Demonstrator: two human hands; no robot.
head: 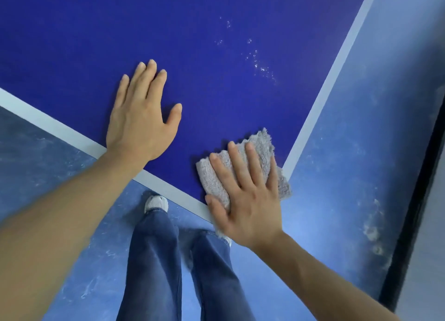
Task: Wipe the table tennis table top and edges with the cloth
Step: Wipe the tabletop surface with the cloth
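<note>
Fingers (237, 161) straight and spread, right hand (250, 207) flat on cloth (262, 147), left hand (139, 123) flat on table top (216, 103).

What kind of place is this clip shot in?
Likely an indoor sports or games room. A dark blue table tennis table with white edge lines fills the view, and beneath it lies scuffed blue sheet flooring of the sports-hall sort. The right hand presses a grey cloth at the table's corner.

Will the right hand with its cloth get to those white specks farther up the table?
Probably yes: the right hand presses the cloth near the corner, and only bare blue top lies before the specks.
</note>
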